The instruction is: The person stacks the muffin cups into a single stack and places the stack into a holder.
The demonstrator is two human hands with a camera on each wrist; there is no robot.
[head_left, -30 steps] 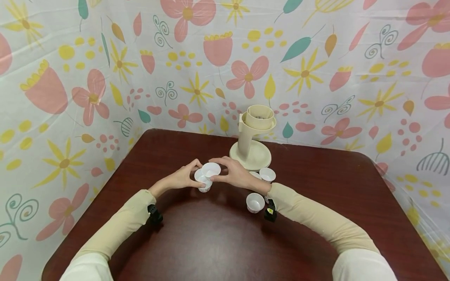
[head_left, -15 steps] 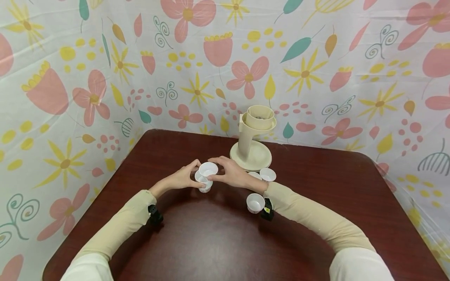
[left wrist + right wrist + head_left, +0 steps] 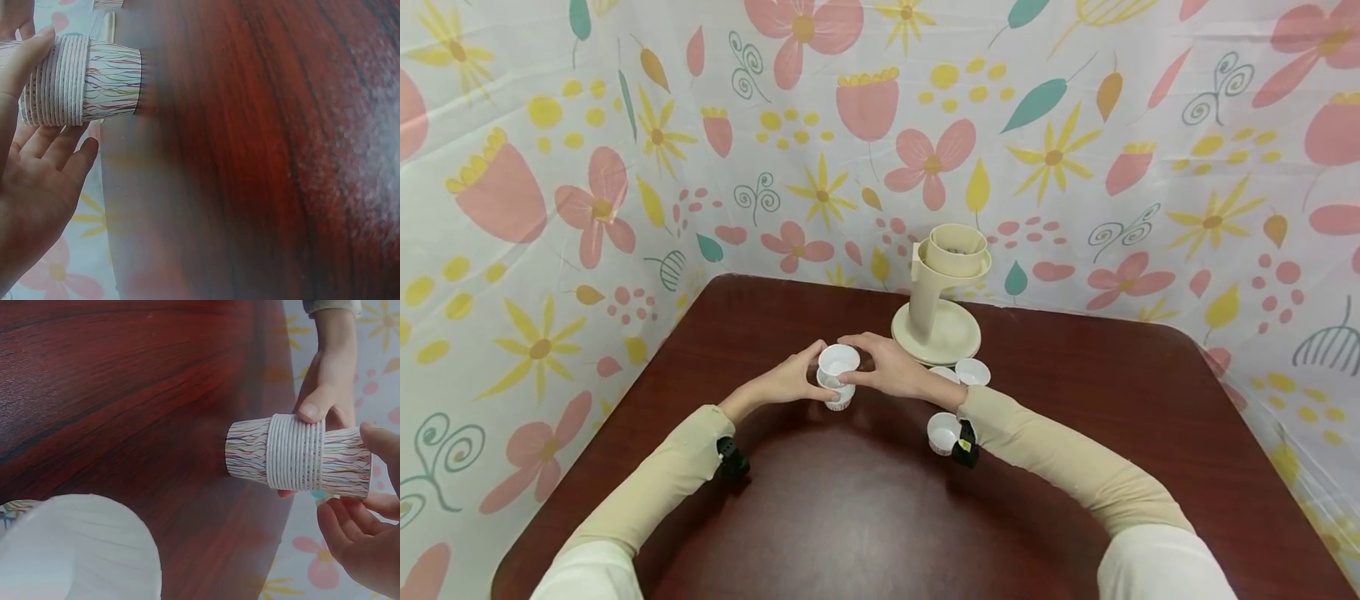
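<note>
My left hand (image 3: 786, 379) grips a stack of nested white paper cups (image 3: 112, 81), fingers and thumb around the rims. Thin coloured streaks run over the outside of the bottom cup. From the other side, my right hand (image 3: 891, 367) holds one more streaked paper cup (image 3: 347, 464) between thumb and fingers. Its narrow end sits inside the mouth of the stack, in line with it, as the right wrist view shows. In the head view this upper cup overlaps the stack's mouth, and its open top faces up.
A loose paper cup (image 3: 942, 433) stands by my right wrist. Farther back, another paper cup (image 3: 973, 372) and a partly hidden one (image 3: 943, 375) are near the round base of a cream-coloured stand (image 3: 925, 308). A flowered cloth (image 3: 820, 125) hangs behind the dark wooden table (image 3: 865, 517).
My right hand has moved left with its cup, from beside the stack's mouth to over and into line with it. My left hand and the stack stay nearly still.
</note>
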